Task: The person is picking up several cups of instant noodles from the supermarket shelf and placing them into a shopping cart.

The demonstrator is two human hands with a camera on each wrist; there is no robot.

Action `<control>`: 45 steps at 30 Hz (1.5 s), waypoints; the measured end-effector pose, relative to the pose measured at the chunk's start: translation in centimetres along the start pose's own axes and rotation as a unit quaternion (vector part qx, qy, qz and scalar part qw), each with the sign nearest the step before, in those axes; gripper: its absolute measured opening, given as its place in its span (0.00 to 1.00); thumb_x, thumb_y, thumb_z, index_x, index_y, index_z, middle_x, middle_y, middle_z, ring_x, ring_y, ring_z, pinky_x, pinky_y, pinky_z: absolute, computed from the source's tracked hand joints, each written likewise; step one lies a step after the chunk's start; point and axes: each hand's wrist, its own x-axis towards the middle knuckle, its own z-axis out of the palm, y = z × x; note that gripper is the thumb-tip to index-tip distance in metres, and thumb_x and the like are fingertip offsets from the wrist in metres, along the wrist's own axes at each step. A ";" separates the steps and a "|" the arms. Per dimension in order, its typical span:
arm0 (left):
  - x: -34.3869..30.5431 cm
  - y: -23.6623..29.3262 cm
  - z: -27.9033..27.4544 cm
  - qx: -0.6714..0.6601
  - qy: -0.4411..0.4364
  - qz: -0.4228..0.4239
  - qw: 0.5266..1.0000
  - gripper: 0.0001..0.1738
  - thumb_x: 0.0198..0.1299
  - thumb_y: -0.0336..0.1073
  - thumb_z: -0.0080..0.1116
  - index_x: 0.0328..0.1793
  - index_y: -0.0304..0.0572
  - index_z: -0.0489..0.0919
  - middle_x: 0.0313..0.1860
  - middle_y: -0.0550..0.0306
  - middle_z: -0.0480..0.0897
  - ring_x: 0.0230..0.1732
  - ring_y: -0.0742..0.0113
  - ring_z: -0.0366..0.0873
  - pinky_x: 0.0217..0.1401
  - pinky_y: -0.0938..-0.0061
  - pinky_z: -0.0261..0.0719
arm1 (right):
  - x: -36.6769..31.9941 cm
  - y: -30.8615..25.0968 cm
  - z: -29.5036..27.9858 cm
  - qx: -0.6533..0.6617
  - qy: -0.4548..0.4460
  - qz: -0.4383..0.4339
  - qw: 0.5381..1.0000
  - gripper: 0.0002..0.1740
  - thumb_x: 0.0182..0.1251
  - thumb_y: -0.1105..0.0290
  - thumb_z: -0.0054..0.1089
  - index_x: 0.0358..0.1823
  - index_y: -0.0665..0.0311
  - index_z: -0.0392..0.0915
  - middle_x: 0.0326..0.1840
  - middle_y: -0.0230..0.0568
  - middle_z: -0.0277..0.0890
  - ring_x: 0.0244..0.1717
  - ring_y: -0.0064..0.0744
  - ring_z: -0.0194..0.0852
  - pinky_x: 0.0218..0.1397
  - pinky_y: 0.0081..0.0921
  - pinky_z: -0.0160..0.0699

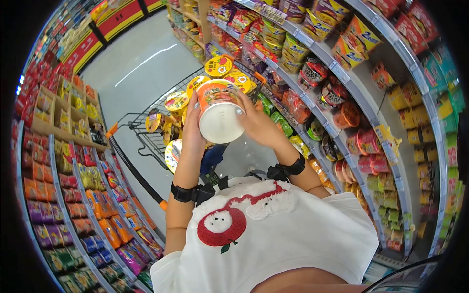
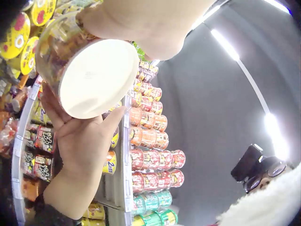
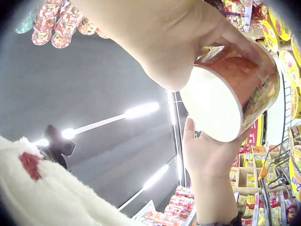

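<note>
Between both hands is a large instant noodle cup (image 1: 221, 119), orange-printed on its side, tilted so that its plain white bottom faces the head camera. My left hand (image 1: 195, 126) grips the cup's left side. On the opposite side, my right hand (image 1: 260, 125) curls round the wall, thumb near the base rim. In the right wrist view the cup's printed side (image 3: 256, 77) shows beneath the right fingers. Its lid faces away, hidden. Just beyond it, a wire shopping cart (image 1: 151, 110) carries several noodle cups with yellow lids (image 1: 218, 66).
Shelves (image 1: 342, 73) packed with cup noodles rise close on the right. On the left stand shelves of bagged noodles (image 1: 110, 232) and a wooden compartment rack (image 1: 56, 105). The cart's handle (image 1: 139, 176) runs along the left. Grey floor (image 1: 141, 63) stretches ahead past the cart.
</note>
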 end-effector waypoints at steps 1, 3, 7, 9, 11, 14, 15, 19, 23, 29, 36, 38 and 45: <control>-0.1 0.2 0.4 0.051 0.000 -0.001 0.999 0.28 0.68 0.39 0.30 0.73 0.37 0.51 0.70 0.48 0.58 0.67 0.60 0.62 0.68 0.68 0.61 | 0.5 0.1 -0.2 0.005 -0.016 0.023 1.000 0.39 0.68 0.53 0.42 0.70 0.69 0.39 0.51 0.67 0.70 0.50 0.61 0.72 0.53 0.41 0.70; 0.0 0.6 0.9 0.080 0.003 0.013 0.997 0.28 0.68 0.40 0.32 0.72 0.37 0.52 0.70 0.48 0.59 0.67 0.60 0.63 0.68 0.69 0.61 | 1.3 0.9 -0.2 0.003 -0.030 0.007 1.000 0.38 0.69 0.51 0.39 0.70 0.69 0.39 0.48 0.68 0.71 0.48 0.62 0.73 0.51 0.41 0.71; 1.1 0.0 2.1 0.105 0.026 0.006 0.994 0.27 0.68 0.42 0.35 0.71 0.38 0.56 0.68 0.49 0.61 0.65 0.61 0.65 0.66 0.71 0.63 | 2.0 2.2 -1.2 0.020 -0.044 -0.004 0.999 0.38 0.69 0.49 0.36 0.70 0.69 0.40 0.47 0.69 0.72 0.48 0.62 0.73 0.51 0.41 0.71; 1.5 -0.5 2.8 0.116 0.048 -0.013 0.992 0.27 0.69 0.42 0.36 0.70 0.39 0.58 0.68 0.49 0.62 0.65 0.62 0.65 0.66 0.72 0.64 | 2.2 3.3 -1.6 0.039 -0.039 -0.002 0.998 0.38 0.69 0.49 0.35 0.70 0.68 0.40 0.46 0.69 0.72 0.48 0.62 0.73 0.52 0.42 0.70; 2.0 -1.3 3.5 0.107 0.070 -0.037 0.991 0.26 0.69 0.43 0.37 0.69 0.40 0.60 0.67 0.50 0.63 0.64 0.63 0.66 0.65 0.72 0.64 | 2.5 4.4 -2.2 0.046 -0.039 0.007 0.998 0.38 0.69 0.48 0.35 0.70 0.68 0.41 0.46 0.69 0.72 0.48 0.63 0.72 0.53 0.42 0.70; 2.6 -2.5 3.9 0.102 0.079 -0.039 0.991 0.25 0.69 0.44 0.36 0.69 0.41 0.62 0.66 0.51 0.65 0.64 0.65 0.66 0.65 0.73 0.65 | 2.7 5.8 -3.0 0.041 -0.047 0.026 0.998 0.38 0.69 0.48 0.34 0.70 0.68 0.41 0.46 0.69 0.72 0.49 0.63 0.72 0.53 0.43 0.69; 2.8 -3.1 3.8 0.136 0.069 -0.016 0.988 0.25 0.70 0.44 0.36 0.69 0.41 0.62 0.66 0.51 0.65 0.64 0.65 0.66 0.65 0.73 0.64 | 2.8 6.2 -3.4 0.042 -0.049 0.030 0.997 0.38 0.69 0.48 0.34 0.70 0.68 0.41 0.46 0.69 0.72 0.49 0.63 0.72 0.53 0.44 0.69; 3.5 -4.1 5.3 0.172 0.067 -0.030 0.982 0.26 0.70 0.45 0.34 0.69 0.41 0.61 0.68 0.51 0.62 0.67 0.64 0.62 0.67 0.73 0.61 | 3.0 7.9 -4.5 0.042 -0.053 0.051 0.996 0.37 0.69 0.48 0.34 0.70 0.66 0.42 0.46 0.70 0.72 0.48 0.64 0.72 0.51 0.45 0.69; 4.7 -6.8 6.2 0.184 0.075 -0.019 0.980 0.27 0.70 0.46 0.31 0.70 0.41 0.59 0.73 0.50 0.53 0.73 0.62 0.51 0.72 0.72 0.50 | 2.8 9.3 -6.1 0.050 -0.053 0.096 0.993 0.33 0.70 0.50 0.34 0.70 0.60 0.44 0.44 0.69 0.72 0.45 0.63 0.73 0.48 0.44 0.70; 5.7 -12.3 4.8 0.552 0.051 0.146 0.820 0.26 0.65 0.37 0.37 0.69 0.35 0.59 0.72 0.40 0.53 0.73 0.46 0.44 0.73 0.62 0.42 | 3.6 16.1 -5.8 0.238 -0.037 0.091 0.966 0.30 0.72 0.48 0.31 0.68 0.56 0.53 0.51 0.54 0.72 0.46 0.40 0.76 0.46 0.30 0.75; 4.1 -12.3 7.6 0.663 0.011 0.162 0.731 0.34 0.55 0.34 0.48 0.69 0.34 0.57 0.72 0.38 0.51 0.73 0.37 0.41 0.70 0.48 0.40 | 3.6 16.7 -4.9 0.588 -0.080 0.288 0.752 0.30 0.71 0.46 0.36 0.65 0.58 0.59 0.54 0.37 0.72 0.49 0.27 0.74 0.48 0.25 0.76; 4.5 -11.9 7.4 0.666 0.013 0.163 0.728 0.35 0.55 0.34 0.50 0.70 0.33 0.56 0.72 0.39 0.51 0.73 0.36 0.40 0.70 0.48 0.40 | 4.0 16.1 -4.6 0.617 -0.087 0.258 0.739 0.26 0.70 0.52 0.42 0.64 0.58 0.60 0.55 0.36 0.70 0.51 0.28 0.73 0.51 0.28 0.75; 5.9 -9.3 5.3 0.625 0.115 0.231 0.737 0.50 0.52 0.34 0.57 0.73 0.31 0.37 0.72 0.27 0.33 0.74 0.36 0.31 0.73 0.53 0.35 | 7.7 14.0 -2.4 0.628 -0.060 0.145 0.762 0.28 0.64 0.66 0.54 0.64 0.60 0.56 0.56 0.36 0.68 0.54 0.28 0.69 0.55 0.28 0.70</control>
